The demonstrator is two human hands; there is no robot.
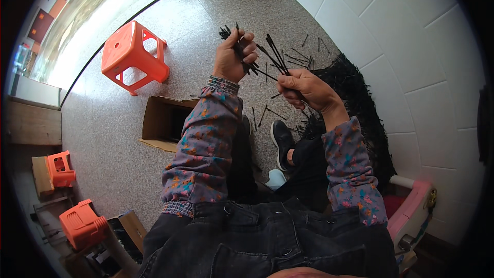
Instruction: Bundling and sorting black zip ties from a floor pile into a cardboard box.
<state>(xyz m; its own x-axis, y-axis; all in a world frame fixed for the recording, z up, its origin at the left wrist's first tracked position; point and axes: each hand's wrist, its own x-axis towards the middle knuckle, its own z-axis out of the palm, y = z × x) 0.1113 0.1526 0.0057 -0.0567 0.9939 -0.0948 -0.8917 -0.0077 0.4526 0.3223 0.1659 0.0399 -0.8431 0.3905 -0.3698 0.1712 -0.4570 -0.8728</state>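
Note:
My left hand [232, 61] is closed around a bundle of thin black strips [225, 32], whose ends stick out above and below the fist. To its right, my right hand [314, 90] pinches a few long black strips [277, 55] that fan up and to the left. One of these reaches toward the left hand's bundle. A large heap of similar black strips [355, 90] lies along the wall on the right. More loose black strips [265, 116] are scattered on the floor beneath my hands. What exactly the strips are is too fine to tell.
An open cardboard box [157, 123] stands left of my feet. Beyond it is a red plastic stool [121, 54]. More red stools [83, 225] are at the lower left. A white tiled wall [396, 56] bounds the right, with a pink and white object [411, 208] near my right side.

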